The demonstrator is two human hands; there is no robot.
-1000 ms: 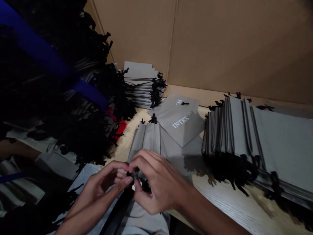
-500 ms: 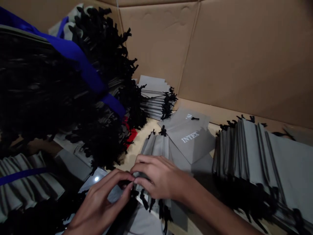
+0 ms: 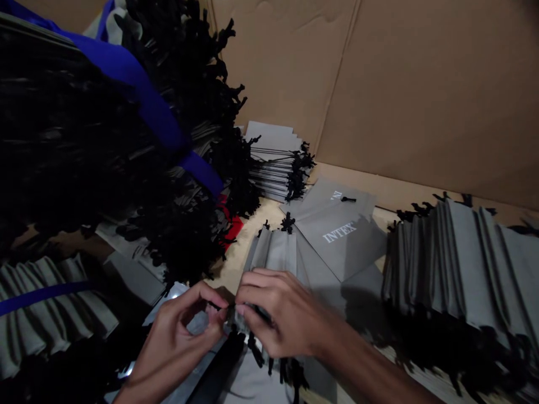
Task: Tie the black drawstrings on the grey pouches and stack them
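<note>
A small bunch of grey drawstring pouches [image 3: 274,249] stands on edge in the middle, with black knotted cords [image 3: 255,350] at its near end. My right hand [image 3: 282,314] lies over the bunch, its fingers curled and pinching the left side of the pouches. Just left of it, my left hand [image 3: 185,331] has thumb and forefinger closed on a short black cord. My fingers cover the spot where that cord meets the pouches. Flat grey pouches [image 3: 345,238] printed INTEX lie beyond my right hand.
Large bundles of black-corded pouches tied with a blue strap [image 3: 160,126] fill the left. A flat stack of pouches [image 3: 272,137] stands at the back. On the right is a row of upright grey pouches [image 3: 458,264]. A cardboard wall [image 3: 425,84] closes off the rear.
My left hand has drawn slightly left, opening a small gap from my right fingers, with the cord still pinched. The whole view has shifted a little, so the surroundings appear farther right.
</note>
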